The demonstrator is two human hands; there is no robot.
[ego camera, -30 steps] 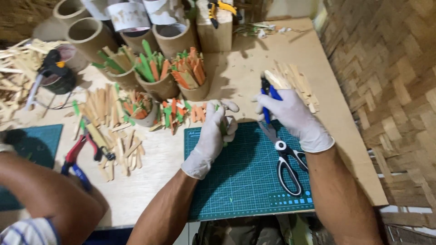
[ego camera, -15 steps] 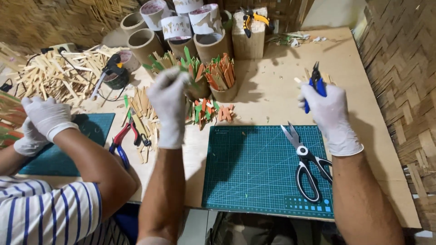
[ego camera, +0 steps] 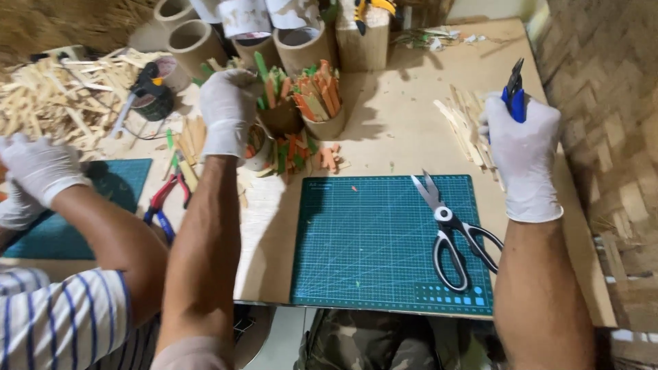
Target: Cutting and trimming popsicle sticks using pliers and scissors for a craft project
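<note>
My left hand (ego camera: 227,109), in a white glove, reaches over the tubs of green and orange sticks (ego camera: 301,96), its fingers down on the sticks of the nearer tub (ego camera: 282,116); what it grips is hidden. My right hand (ego camera: 522,147), also gloved, is shut on blue-handled pliers (ego camera: 513,92) held upright, above a pile of plain wooden sticks (ego camera: 466,127). Between my arms lies a green cutting mat (ego camera: 370,240) with black-handled scissors (ego camera: 449,229) on it.
A co-worker in a striped shirt (ego camera: 55,322) sits at left, gloved hands (ego camera: 34,171) over a second mat (ego camera: 82,205). Red-handled pliers (ego camera: 164,199) lie beside it. Cardboard tubes (ego camera: 195,44), a heap of sticks (ego camera: 62,96) and a woven wall (ego camera: 603,82) surround the table (ego camera: 404,137).
My left hand has left the mat and reached forward-left to the stick tubs. My right hand, still holding the pliers, has drifted right over the plain sticks.
</note>
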